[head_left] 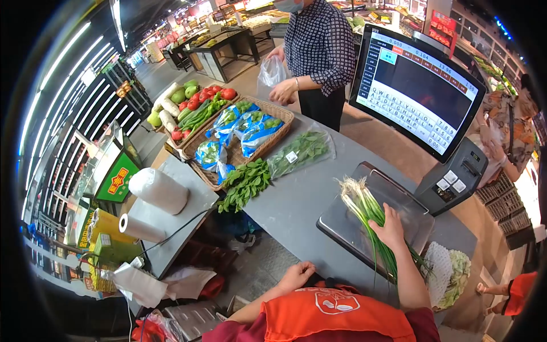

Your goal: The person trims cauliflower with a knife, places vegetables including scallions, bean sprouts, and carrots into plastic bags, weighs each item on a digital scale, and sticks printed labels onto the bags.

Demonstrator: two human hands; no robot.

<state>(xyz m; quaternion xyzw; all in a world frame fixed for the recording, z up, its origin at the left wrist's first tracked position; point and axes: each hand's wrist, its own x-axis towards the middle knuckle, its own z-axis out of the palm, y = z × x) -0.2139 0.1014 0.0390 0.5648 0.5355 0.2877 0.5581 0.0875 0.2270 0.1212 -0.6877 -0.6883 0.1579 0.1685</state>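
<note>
My right hand (389,226) rests on a bunch of green onions (364,199), its fingers spread over the green stalks. The onions lie across the metal scale plate (339,221), white roots pointing away from me and leaves toward my body. My left hand (298,273) is curled near the counter's front edge, close to the red apron; what it holds, if anything, is hidden. Beyond the scale, a bagged leafy vegetable (302,153) with a white label lies beside loose leafy greens (246,183).
A touch screen (416,91) stands behind the scale. Wicker baskets (283,113) of vegetables sit at the back left, near plastic rolls (159,191). Netted cabbage (456,273) lies at the right. Across the counter, a person (319,51) holds a clear bag.
</note>
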